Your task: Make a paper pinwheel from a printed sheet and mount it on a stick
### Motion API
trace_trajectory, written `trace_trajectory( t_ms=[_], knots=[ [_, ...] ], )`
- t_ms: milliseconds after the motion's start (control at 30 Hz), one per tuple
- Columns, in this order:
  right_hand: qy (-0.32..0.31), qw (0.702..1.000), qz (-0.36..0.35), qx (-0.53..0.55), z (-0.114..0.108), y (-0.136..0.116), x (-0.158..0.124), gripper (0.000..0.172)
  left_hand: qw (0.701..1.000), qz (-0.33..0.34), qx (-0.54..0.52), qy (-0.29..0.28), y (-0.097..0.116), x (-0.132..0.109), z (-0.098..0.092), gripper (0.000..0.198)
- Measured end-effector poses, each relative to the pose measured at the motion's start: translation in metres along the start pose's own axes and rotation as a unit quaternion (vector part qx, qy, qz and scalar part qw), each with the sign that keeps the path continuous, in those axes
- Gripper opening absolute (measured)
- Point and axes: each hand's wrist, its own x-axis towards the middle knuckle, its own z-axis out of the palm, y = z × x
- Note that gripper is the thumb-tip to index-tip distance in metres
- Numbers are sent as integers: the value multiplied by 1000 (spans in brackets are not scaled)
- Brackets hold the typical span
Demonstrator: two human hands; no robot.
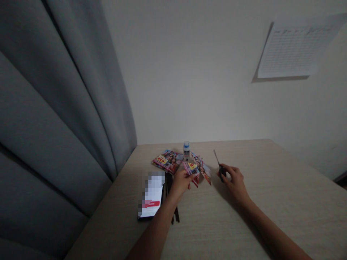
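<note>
phone (152, 198) lit, lower left of centre; printed leaflet (170, 160) above it, dark strips (176, 213) beside. your left hand (181, 181), lower centre, pinches a colourful paper piece (192, 168); glue bottle (186, 151) upright behind, another printed piece (202, 167) rightward. your right hand (236, 180), lower right of centre, grips scissors (222, 171), blades up-left.

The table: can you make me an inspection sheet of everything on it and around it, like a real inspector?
Surface: pale table with a light grain.
Work things: scissors, paper piece, colourful leaflet, blue-capped bottle.
Clutter: lit phone, partly blurred out; dark strips beside it.
Hands: left hand grips the paper piece; right hand holds the scissors, apart from the paper.
Cables: nothing seen.
Surroundings: grey curtain at left, pale wall behind, white sheet upper right.
</note>
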Motion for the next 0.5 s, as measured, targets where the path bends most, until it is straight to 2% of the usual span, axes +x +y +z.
trace_trajectory(
  t_ms=[233,500],
  knots=[
    [-11,1000,-5,-9,4,4,1,42,997,-13,16,-77,2,-4,1,19],
    [-45,999,5,23,4,3,1,41,996,-17,25,-85,-1,-4,0,24]
  ],
)
